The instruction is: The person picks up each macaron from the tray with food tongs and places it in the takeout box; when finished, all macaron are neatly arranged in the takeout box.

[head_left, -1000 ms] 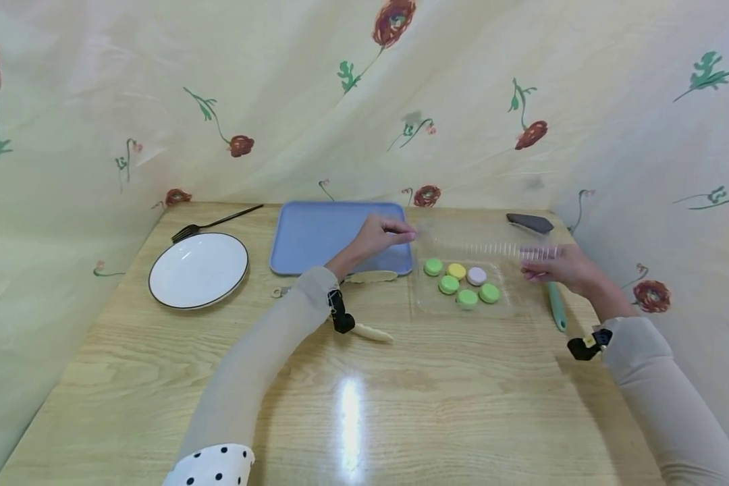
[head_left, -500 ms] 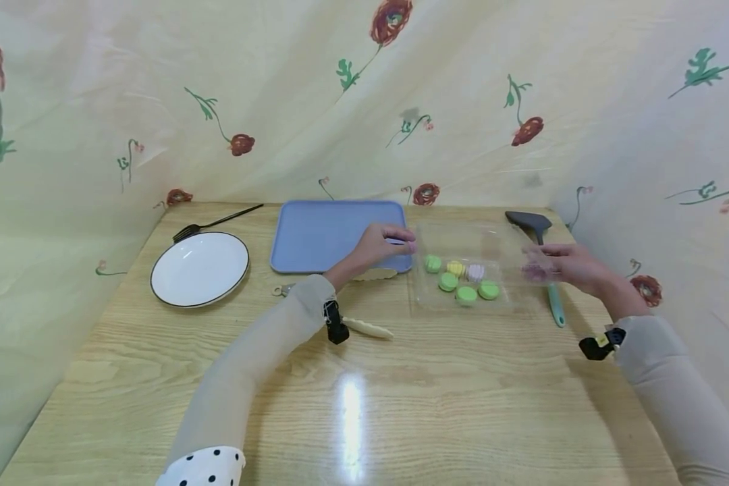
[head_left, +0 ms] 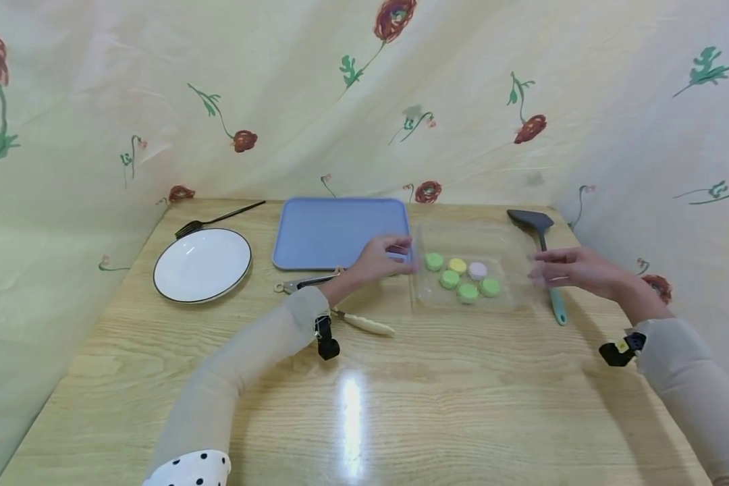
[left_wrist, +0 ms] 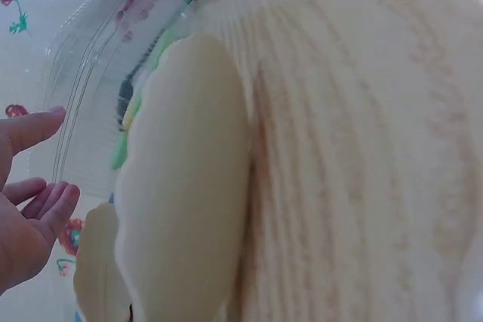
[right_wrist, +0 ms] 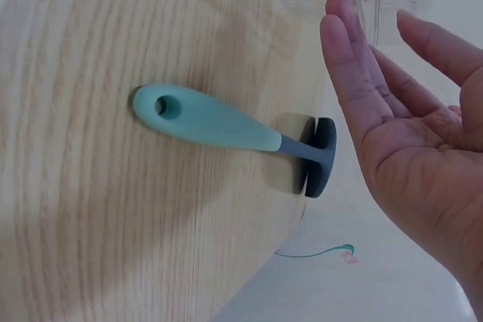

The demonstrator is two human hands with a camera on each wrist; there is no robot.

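Note:
A clear plastic box point(head_left: 462, 237), its lid lowered over it, holds several macarons point(head_left: 449, 279), mostly green with one yellow and one lilac. My left hand point(head_left: 381, 260) is at the box's left side, thumb and fingers apart, fingertips right at the rim in the left wrist view. At the opposite side is my right hand point(head_left: 574, 268); in the right wrist view its fingers are nearly straight, tips close to the box edge. Tongs with cream scalloped tips point(left_wrist: 185, 179) lie beneath my left wrist, partly hidden by it. A turner point(right_wrist: 207, 118) with a teal handle lies beside my right hand.
Behind my left hand lies a blue tray point(head_left: 340, 233). Farther left are a white dark-rimmed plate point(head_left: 202, 265) and a black fork point(head_left: 219, 218). A floral cloth point(head_left: 316, 101) hangs along the back and sides of the wooden table point(head_left: 437, 405).
The raised lid, gripped by my right hand, has come down over the macarons. My right hand's fingers have loosened and moved slightly right; my left hand has lowered a little along the box's side.

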